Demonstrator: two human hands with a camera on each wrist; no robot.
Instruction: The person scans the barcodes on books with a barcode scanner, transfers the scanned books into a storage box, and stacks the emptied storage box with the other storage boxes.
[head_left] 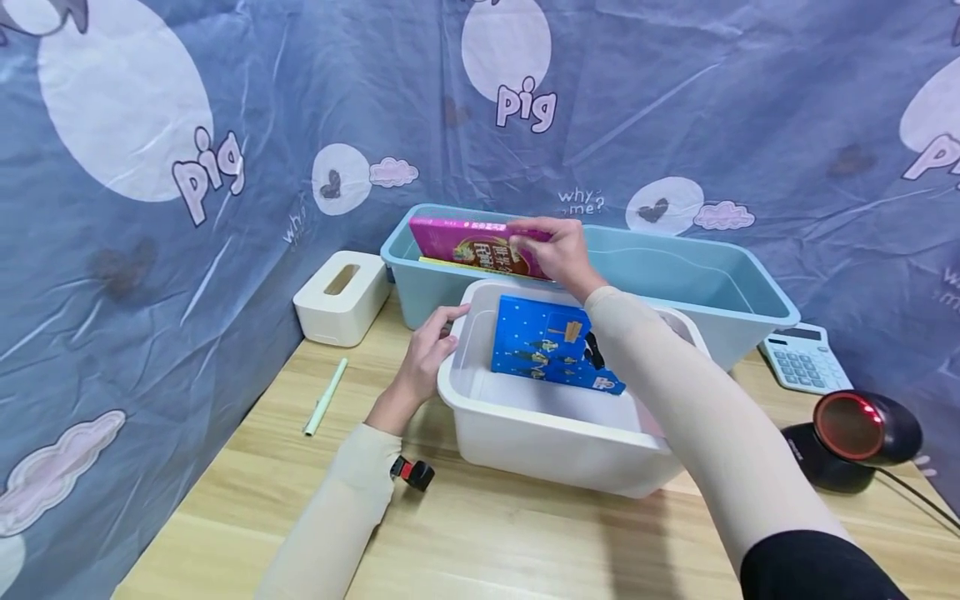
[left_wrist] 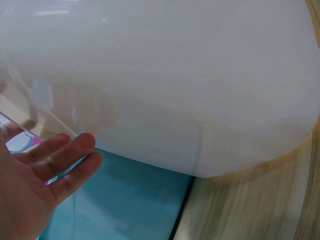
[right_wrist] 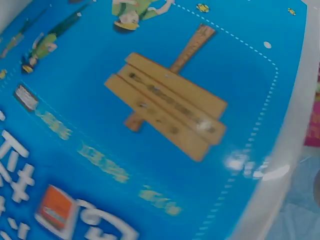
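My right hand point(head_left: 561, 252) pinches the top edge of a magenta book point(head_left: 457, 240), which leans inside the left end of a long light-blue bin point(head_left: 678, 304). A yellow edge shows below that book. Nearer to me stands a white plastic bin point(head_left: 547, 446), and my left hand point(head_left: 422, 364) touches its left side near the rim. In the left wrist view, the left fingers point(left_wrist: 62, 157) lie fairly straight against the outer wall. A blue illustrated book point(head_left: 536, 337) lies tilted in the white bin, partly hidden by my right arm; it fills most of the right wrist view.
A white tissue box point(head_left: 342, 300) stands left of the blue bin, with a pale green pen point(head_left: 326, 397) in front of it. At the right are a light-blue calculator point(head_left: 806, 360) and a black scanner-like device point(head_left: 862, 433) with a cable. Patterned cloth point(head_left: 637, 108) hangs behind.
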